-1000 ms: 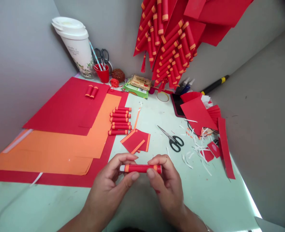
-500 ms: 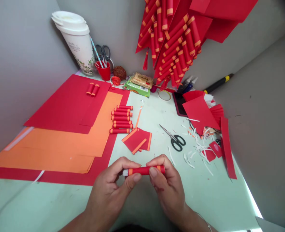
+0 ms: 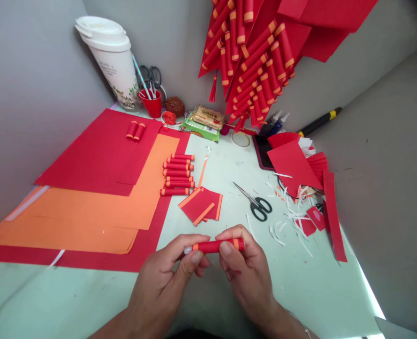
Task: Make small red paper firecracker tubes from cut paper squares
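Observation:
Between both hands, level above the near part of the table, lies a red paper tube [image 3: 213,246] with an orange band at each end. A whitish tip [image 3: 188,250] of something sticks out of its left end. My left hand [image 3: 168,273] pinches the tube's left part between thumb and fingers. The right part is gripped by my right hand [image 3: 249,270], thumb on the near side and fingers behind. Just beyond the hands are several red paper pieces [image 3: 201,207] with orange strips. A row of finished red tubes [image 3: 178,173] lies further back.
Black-handled scissors [image 3: 256,202] lie right of centre, near white paper scraps [image 3: 295,212]. Orange sheets [image 3: 88,207] and red sheets [image 3: 95,150] cover the left side. A white cup [image 3: 115,70] stands at the back. Red tube strings [image 3: 261,70] hang on the wall.
The tube and both hands have shifted slightly to the right and up. Less of the whitish tip shows at the left end, and my left fingers have moved along the tube.

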Motion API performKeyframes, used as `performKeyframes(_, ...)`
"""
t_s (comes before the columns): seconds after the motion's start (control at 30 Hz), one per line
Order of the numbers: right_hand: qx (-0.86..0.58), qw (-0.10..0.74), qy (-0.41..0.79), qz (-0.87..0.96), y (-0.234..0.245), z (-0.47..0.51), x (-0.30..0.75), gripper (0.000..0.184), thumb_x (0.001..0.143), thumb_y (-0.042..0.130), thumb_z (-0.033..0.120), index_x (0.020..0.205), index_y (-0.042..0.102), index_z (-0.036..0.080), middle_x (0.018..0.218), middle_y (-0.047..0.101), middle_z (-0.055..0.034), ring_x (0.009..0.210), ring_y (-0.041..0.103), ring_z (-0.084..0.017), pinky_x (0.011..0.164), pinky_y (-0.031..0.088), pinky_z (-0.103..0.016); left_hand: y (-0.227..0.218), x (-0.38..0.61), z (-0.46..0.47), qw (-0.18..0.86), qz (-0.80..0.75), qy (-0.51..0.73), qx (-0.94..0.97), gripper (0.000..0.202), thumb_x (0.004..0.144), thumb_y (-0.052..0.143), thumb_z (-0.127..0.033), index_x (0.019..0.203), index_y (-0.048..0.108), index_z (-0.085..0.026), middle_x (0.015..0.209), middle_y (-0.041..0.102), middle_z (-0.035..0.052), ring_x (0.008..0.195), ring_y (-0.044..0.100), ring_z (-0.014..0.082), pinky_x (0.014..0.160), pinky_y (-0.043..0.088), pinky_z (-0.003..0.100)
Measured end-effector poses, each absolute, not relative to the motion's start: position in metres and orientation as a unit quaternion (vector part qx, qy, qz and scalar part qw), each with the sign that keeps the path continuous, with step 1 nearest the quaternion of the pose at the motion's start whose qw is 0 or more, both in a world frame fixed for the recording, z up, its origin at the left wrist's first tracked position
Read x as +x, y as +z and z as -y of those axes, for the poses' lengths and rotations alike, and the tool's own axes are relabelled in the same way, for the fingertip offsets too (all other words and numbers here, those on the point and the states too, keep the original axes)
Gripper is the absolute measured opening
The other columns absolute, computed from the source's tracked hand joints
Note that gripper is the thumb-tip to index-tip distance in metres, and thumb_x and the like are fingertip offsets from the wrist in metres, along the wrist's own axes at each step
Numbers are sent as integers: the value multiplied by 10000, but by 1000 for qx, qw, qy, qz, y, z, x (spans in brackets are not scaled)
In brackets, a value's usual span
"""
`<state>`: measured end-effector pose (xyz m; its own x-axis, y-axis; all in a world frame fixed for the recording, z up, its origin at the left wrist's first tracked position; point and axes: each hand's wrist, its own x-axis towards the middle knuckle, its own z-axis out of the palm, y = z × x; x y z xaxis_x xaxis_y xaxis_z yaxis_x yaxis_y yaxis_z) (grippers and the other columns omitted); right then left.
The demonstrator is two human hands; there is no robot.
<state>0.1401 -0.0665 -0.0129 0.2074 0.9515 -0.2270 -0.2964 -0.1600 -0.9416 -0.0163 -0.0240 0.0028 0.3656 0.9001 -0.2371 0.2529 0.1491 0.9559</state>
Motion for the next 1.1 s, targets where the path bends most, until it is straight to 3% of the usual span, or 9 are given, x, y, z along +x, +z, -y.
performKeyframes(0.3,-527,546,557,338,-8,64,140,202,892,676,412,976,638,233,603,510,65,524,406,-88,508,339,-199,3,-17,21,597,-493,281,567,276,881,631,-422,1120,658,-287,766,717,-12,719,676,187,693,535,261)
performKeyframes(0.43,-502,561,566,336,-6,64,138,255,896,674,394,1102,603,262,622,523,66,527,416,-91,511,350,-201,3,-19,21,582,-508,278,571,208,910,590,-431,1031,676,-285,721,692,-27,695,659,168,668,521,238)
performKeyframes(0.63,-522,576,498,384,-10,67,140,95,926,628,333,934,624,239,651,519,54,531,433,-95,510,371,-213,3,-18,24,576,-501,292,576,187,913,582,-412,975,683,-267,710,682,-26,698,657,169,666,511,245)
performKeyframes(0.77,-529,573,465,419,-8,68,142,67,934,605,309,917,611,245,644,524,57,500,428,-95,491,375,-216,3,-17,25,591,-484,286,578,190,919,574,-406,962,683,-257,722,682,-15,709,655,178,672,513,257)
performKeyframes(0.93,-560,536,482,407,-6,67,142,129,914,621,361,924,629,232,617,508,57,496,409,-99,478,352,-218,1,-15,26,606,-484,298,556,242,938,550,-437,1113,610,-281,704,674,-35,671,626,162,644,495,239)
performKeyframes(1.1,-525,561,536,351,-7,62,139,328,865,686,405,1135,586,246,638,497,70,526,417,-100,511,368,-215,-3,-17,26,595,-481,297,571,213,975,486,-425,1068,596,-268,688,629,-38,664,602,158,646,487,247)
